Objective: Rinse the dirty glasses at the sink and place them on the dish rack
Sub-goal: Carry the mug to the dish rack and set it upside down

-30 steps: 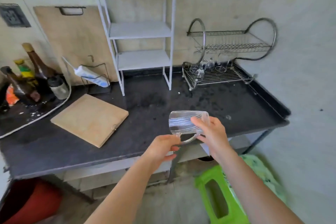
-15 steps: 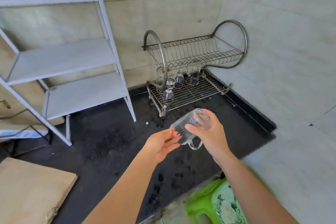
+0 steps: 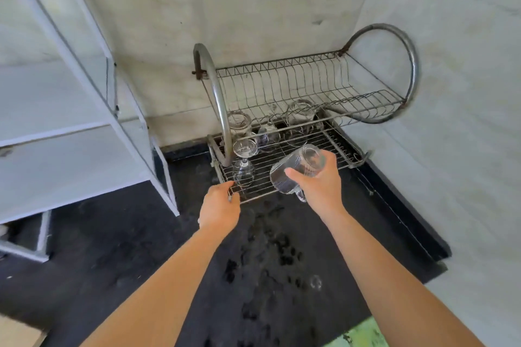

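Observation:
My right hand (image 3: 320, 186) grips a clear glass mug (image 3: 296, 170), tilted with its handle hanging down, just above the front of the dish rack's lower shelf. My left hand (image 3: 221, 207) is at the rack's front left corner, its fingertips curled at the wire edge. The metal two-tier dish rack (image 3: 335, 146) stands in the corner of the black counter. An upturned stemmed glass (image 3: 244, 162) stands on the lower shelf beside my left hand. Several more glasses (image 3: 269, 128) stand at the back of that shelf. The upper shelf holds nothing.
A white metal shelf unit (image 3: 84, 127) stands on the counter to the left of the rack. Walls close in behind and to the right. Water drops dot the black counter (image 3: 267, 256) in front of the rack. A green stool (image 3: 363, 335) shows at the bottom edge.
I have stepped closer to the rack. My right hand carried the mug forward over the lower shelf. My left hand let go of the mug and moved to the rack's front left corner.

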Action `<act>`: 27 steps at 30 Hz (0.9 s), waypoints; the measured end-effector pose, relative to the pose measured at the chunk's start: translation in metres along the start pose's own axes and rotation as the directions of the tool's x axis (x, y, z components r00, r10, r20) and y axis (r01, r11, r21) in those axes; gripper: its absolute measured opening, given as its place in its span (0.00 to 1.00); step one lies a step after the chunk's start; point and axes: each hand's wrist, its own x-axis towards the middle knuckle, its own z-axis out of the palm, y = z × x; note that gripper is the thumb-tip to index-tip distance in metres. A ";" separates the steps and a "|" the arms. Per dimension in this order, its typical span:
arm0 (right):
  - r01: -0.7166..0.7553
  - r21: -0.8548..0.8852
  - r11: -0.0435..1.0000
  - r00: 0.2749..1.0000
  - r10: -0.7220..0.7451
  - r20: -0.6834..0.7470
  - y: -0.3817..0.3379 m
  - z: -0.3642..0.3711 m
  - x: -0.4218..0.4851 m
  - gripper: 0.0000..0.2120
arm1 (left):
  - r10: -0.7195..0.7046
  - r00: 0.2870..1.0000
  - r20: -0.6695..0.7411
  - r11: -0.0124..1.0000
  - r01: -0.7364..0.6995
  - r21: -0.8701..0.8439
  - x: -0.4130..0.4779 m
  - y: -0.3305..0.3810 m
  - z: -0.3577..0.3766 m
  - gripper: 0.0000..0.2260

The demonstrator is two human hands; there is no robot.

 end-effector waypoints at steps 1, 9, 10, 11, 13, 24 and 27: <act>0.012 -0.033 0.999 1.000 -0.011 0.016 0.002 0.002 0.013 0.30 | -0.014 1.000 0.026 1.000 0.013 0.025 0.006 -0.001 0.002 0.19; 0.031 -0.228 0.973 0.988 0.006 0.157 0.021 0.033 0.089 0.34 | -0.059 0.998 -0.012 0.997 0.059 0.051 0.022 -0.009 0.015 0.16; 0.036 -0.255 0.966 0.984 0.010 0.177 0.024 0.037 0.094 0.31 | -0.071 0.997 -0.005 0.996 0.071 0.055 0.024 -0.010 0.015 0.17; 0.046 -0.285 0.957 0.981 0.010 0.192 0.027 0.041 0.098 0.28 | -0.085 0.996 -0.001 0.995 0.085 0.055 0.026 -0.010 0.015 0.17; 0.062 -0.316 0.947 0.978 0.005 0.208 0.032 0.048 0.105 0.24 | -0.113 0.994 0.004 0.992 0.113 0.052 0.027 -0.011 0.015 0.18; 0.090 -0.319 0.943 0.967 -0.005 0.256 0.037 0.065 0.111 0.37 | -0.121 0.993 0.001 0.989 0.121 0.082 0.026 -0.010 0.017 0.18; 0.104 -0.329 0.938 0.965 -0.015 0.262 0.037 0.064 0.110 0.38 | -0.130 0.992 0.002 0.987 0.129 0.095 0.025 -0.008 0.016 0.18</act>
